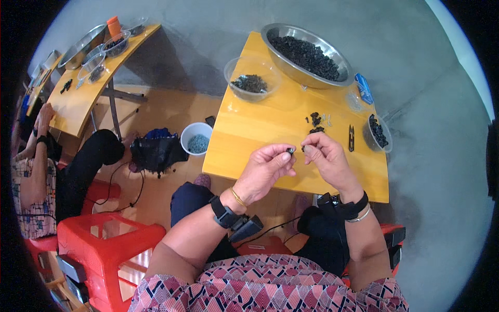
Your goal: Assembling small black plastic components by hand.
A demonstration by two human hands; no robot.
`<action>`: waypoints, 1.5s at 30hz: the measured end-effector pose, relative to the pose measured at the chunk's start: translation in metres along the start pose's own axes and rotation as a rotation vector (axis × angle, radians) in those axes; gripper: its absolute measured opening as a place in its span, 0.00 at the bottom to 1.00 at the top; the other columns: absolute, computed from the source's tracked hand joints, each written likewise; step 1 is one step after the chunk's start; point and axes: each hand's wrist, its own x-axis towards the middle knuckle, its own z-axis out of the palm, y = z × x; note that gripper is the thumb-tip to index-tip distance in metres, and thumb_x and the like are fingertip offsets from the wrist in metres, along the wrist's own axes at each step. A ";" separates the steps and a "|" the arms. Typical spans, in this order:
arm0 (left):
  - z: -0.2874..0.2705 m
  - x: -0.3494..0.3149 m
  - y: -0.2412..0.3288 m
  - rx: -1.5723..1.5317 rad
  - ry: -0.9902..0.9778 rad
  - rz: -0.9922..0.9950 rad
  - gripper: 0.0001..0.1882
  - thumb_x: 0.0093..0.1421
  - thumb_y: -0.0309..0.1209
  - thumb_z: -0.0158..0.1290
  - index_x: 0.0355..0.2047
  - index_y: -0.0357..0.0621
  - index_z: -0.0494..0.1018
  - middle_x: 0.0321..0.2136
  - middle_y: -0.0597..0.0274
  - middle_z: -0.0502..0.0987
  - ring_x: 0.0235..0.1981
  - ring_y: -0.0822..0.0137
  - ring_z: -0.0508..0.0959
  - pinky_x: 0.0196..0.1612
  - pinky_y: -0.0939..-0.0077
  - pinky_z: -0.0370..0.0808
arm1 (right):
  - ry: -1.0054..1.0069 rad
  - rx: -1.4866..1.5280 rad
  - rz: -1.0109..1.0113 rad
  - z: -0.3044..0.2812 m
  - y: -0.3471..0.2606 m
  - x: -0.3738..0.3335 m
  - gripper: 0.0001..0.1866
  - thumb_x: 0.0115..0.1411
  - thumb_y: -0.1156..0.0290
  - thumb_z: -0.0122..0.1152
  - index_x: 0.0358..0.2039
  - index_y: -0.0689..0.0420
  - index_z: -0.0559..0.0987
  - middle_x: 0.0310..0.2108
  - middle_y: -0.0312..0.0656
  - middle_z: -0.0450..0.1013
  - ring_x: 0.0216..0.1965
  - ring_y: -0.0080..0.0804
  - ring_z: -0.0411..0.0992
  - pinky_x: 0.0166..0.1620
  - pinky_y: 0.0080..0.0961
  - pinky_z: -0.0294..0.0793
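Note:
Over the near part of the yellow table [234, 151], my left hand [267, 169] pinches a small black part [290, 151] between thumb and fingertips. Close beside it, my right hand [328, 158] is closed in a pinch; a tiny dark bit shows at its fingertips, too small to name. Just beyond the right hand lie loose black pieces [315, 118] and some small pale bits [329, 120]. A pair of black thread snips [351, 138] rests to the right. At the right edge stands a clear bowl [387, 148] of black pieces.
A large steel basin [267, 37] heaped with black pieces stands at the back, beside a clear bowl [228, 78] and a blue packet [364, 88]. A white bucket [188, 139] and red stool [83, 229] are on the left. Another person [39, 171] sits at a second table.

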 end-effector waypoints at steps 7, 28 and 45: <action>0.001 0.001 0.003 0.014 0.110 -0.034 0.10 0.56 0.26 0.45 0.38 0.39 0.68 0.27 0.64 0.71 0.27 0.73 0.70 0.32 0.78 0.72 | 0.011 0.044 0.000 -0.002 -0.006 -0.001 0.05 0.54 0.76 0.49 0.32 0.61 0.69 0.24 0.33 0.66 0.23 0.17 0.64 0.27 0.13 0.65; 0.002 0.001 0.000 0.311 0.089 0.067 0.07 0.54 0.24 0.48 0.34 0.36 0.70 0.26 0.64 0.73 0.24 0.75 0.72 0.30 0.82 0.71 | -0.040 0.121 0.012 0.006 0.000 -0.001 0.04 0.54 0.75 0.51 0.30 0.60 0.69 0.24 0.32 0.66 0.23 0.16 0.63 0.27 0.13 0.64; -0.002 0.001 0.001 0.155 0.044 0.017 0.09 0.54 0.24 0.48 0.36 0.37 0.69 0.28 0.62 0.72 0.28 0.74 0.72 0.31 0.81 0.73 | -0.019 0.040 -0.037 0.003 -0.004 -0.005 0.05 0.54 0.77 0.51 0.31 0.59 0.67 0.25 0.31 0.65 0.25 0.15 0.62 0.28 0.12 0.63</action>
